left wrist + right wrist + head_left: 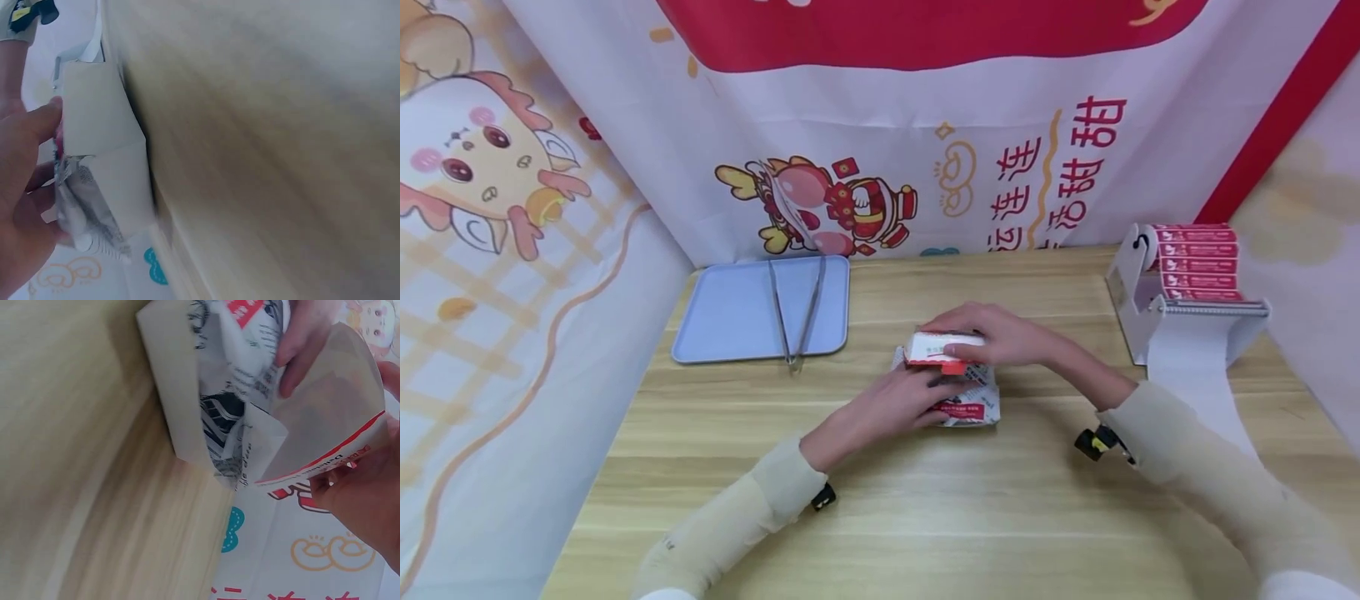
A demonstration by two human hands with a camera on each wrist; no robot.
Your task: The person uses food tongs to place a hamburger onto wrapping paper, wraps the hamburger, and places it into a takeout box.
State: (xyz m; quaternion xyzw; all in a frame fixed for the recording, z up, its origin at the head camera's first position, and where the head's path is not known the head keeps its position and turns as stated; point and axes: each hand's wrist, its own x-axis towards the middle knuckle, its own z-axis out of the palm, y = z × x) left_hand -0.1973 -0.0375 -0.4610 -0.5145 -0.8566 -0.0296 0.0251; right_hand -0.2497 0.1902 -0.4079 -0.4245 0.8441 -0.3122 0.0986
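A small white cardboard food box (pixel 165 387) lies on the table with its lid (pixel 931 345) raised. Printed wrapping paper (pixel 988 400) lines it and sticks out at the edges. My right hand (pixel 1003 333) grips the raised lid, thumb on one face and fingers around the other. My left hand (pixel 897 404) rests on the printed paper with its fingers extended. In the left wrist view the box's plain outer side (pixel 122 187) shows, the left hand (pixel 22 175) beside it. What lies inside the paper is hidden.
On the wooden table (pixel 880 533), a blue tray (pixel 730 312) stands at the back left with metal tongs (pixel 782 325) lying across its front rim. A label dispenser (pixel 1127 292) with a red-and-white roll stands at right, its white strip trailing forward. A printed curtain (pixel 865 117) hangs behind.
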